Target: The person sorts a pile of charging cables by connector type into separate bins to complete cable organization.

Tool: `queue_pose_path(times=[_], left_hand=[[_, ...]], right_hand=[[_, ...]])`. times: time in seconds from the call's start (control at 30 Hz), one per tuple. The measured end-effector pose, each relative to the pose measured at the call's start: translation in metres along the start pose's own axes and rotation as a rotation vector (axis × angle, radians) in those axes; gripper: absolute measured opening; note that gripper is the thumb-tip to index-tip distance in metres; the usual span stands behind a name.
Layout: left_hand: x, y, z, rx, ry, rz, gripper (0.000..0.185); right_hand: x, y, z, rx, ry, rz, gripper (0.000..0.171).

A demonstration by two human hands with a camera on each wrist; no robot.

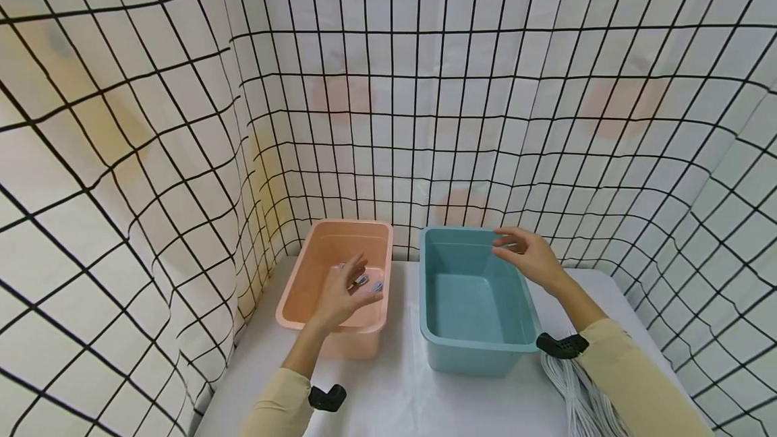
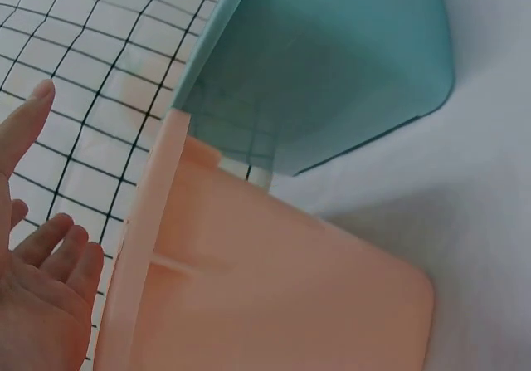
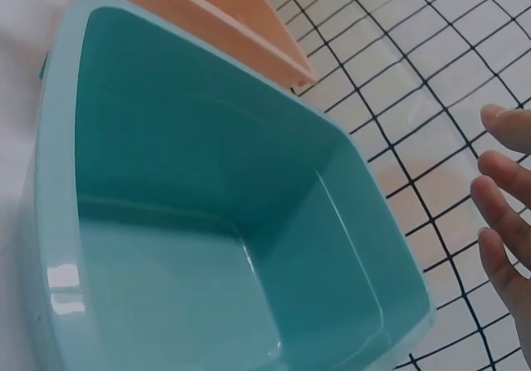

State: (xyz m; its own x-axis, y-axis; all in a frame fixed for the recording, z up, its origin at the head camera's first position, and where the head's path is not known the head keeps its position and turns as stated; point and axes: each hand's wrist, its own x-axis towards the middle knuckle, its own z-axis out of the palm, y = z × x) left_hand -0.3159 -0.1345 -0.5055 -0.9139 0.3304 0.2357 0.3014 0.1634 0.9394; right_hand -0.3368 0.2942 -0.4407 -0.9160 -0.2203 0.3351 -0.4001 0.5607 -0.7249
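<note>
Two rectangular plastic tubs stand side by side on a white-covered table (image 1: 394,383), low in the centre of the head view. The salmon-pink plastic tub (image 1: 322,248) sits left of centre and the teal plastic tub (image 1: 473,302) right of centre, a narrow strip of table between them.

The left hand (image 1: 342,292) hangs over the pink tub, palm down, fingers relaxed and slightly spread, holding nothing. Just under its fingertips, on the tub floor, lie a few small bluish-grey pieces (image 1: 367,280); they are too small to identify, and whether the fingers touch them cannot be told. In the left wrist view the hand (image 2: 37,280) shows at the lower left edge, fingers loose, beside the pink tub's outer wall (image 2: 274,288), with the teal tub (image 2: 332,64) above it.

The right hand (image 1: 531,255) hovers over the far right corner of the teal tub, fingers gently extended and gripping nothing. The right wrist view shows its fingertips (image 3: 502,197) at the right edge, apart from the rim, and the teal tub's interior (image 3: 191,246) filling the frame.

A bundle of white cords (image 1: 579,396) lies at the lower right of the head view, beside the teal tub. A black-gridded white curtain (image 1: 182,120) surrounds the table.
</note>
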Motion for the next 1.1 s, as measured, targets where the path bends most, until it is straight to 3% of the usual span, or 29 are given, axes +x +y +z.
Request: queue_pose_path(times=[0.33, 0.57, 0.9, 1.1], left_hand=[[0.004, 0.003, 0.021, 0.049, -0.029, -0.011, 0.102], [0.006, 0.008, 0.037, 0.042, -0.072, -0.011, 0.102], [0.006, 0.011, 0.065, 0.048, -0.076, -0.046, 0.109], [0.004, 0.017, 0.081, 0.126, -0.116, -0.045, 0.11]], right_hand=[[-0.013, 0.011, -0.008, -0.026, 0.026, 0.006, 0.05], [-0.03, 0.017, -0.017, -0.034, 0.058, 0.058, 0.051], [-0.049, 0.038, -0.021, -0.071, 0.073, 0.062, 0.048], [-0.062, 0.043, -0.026, -0.101, 0.112, 0.052, 0.047]])
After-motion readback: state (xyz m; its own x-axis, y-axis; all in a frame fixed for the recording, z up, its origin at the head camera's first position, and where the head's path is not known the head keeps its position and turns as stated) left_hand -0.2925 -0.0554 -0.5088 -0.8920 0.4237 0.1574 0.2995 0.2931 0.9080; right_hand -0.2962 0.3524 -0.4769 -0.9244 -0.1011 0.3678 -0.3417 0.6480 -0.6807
